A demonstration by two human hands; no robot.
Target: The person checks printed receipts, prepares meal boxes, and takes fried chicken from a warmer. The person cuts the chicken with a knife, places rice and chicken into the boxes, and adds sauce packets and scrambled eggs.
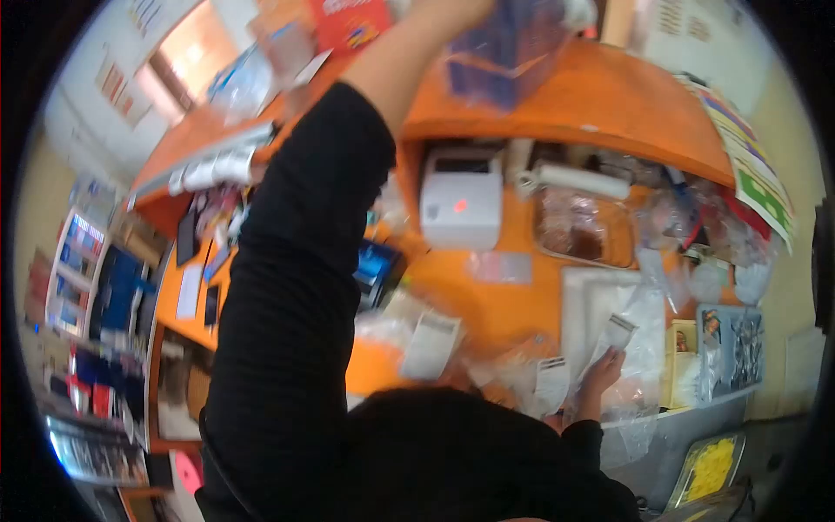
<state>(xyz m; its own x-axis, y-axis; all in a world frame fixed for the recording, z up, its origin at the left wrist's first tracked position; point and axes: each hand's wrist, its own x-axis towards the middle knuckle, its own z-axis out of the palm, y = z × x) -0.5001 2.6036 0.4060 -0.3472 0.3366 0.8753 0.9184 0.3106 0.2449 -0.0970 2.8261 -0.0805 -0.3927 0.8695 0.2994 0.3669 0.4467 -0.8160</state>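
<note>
My left arm, in a black sleeve, reaches up to the top edge, where my left hand (457, 10) is at a blurred blue translucent container (504, 65) on the orange upper shelf (609, 96); its fingers cannot be made out. Low on the right, my right hand (604, 372) is closed on a clear plastic bag with a white printed label (619, 329). Left of that hand lies another labelled bag (551, 383). A further white label (431, 344) rests on clear plastic near the middle of the orange desk (452, 283).
Beneath the shelf stand a white label printer (462, 204), a clear tray (584, 228) and a plastic-wrapped roll (584, 181). On the right are a yellow bin (681, 364) and a grey tray of small packets (732, 348). A phone (211, 305) lies at the left.
</note>
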